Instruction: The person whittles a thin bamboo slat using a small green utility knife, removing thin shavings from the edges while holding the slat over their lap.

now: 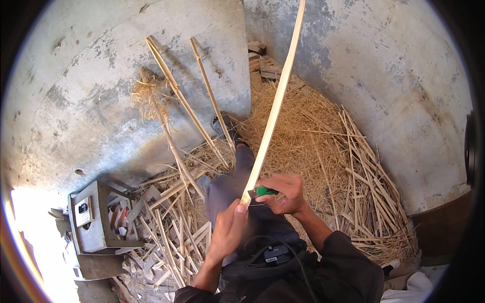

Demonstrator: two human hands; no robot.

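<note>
A long pale bamboo strip (275, 108) runs from my hands up past the top edge of the view. Its near end lies in my left hand (228, 227), whose thumb presses on top of it. My right hand (287, 194) is closed round a knife with a green handle (264, 191). The dark blade (252, 193) touches the strip just beyond my left thumb. Below the strip is my leg in dark trousers (222, 194). The fingers under the strip are hidden.
Fine shavings (298, 131) cover the floor ahead. Split bamboo sticks (371, 182) are piled along the right wall. Several poles (184, 101) lean on the left wall, one topped with curled shavings (150, 96). A worn wooden stool (93, 217) stands at the left beside scattered offcuts (172, 242).
</note>
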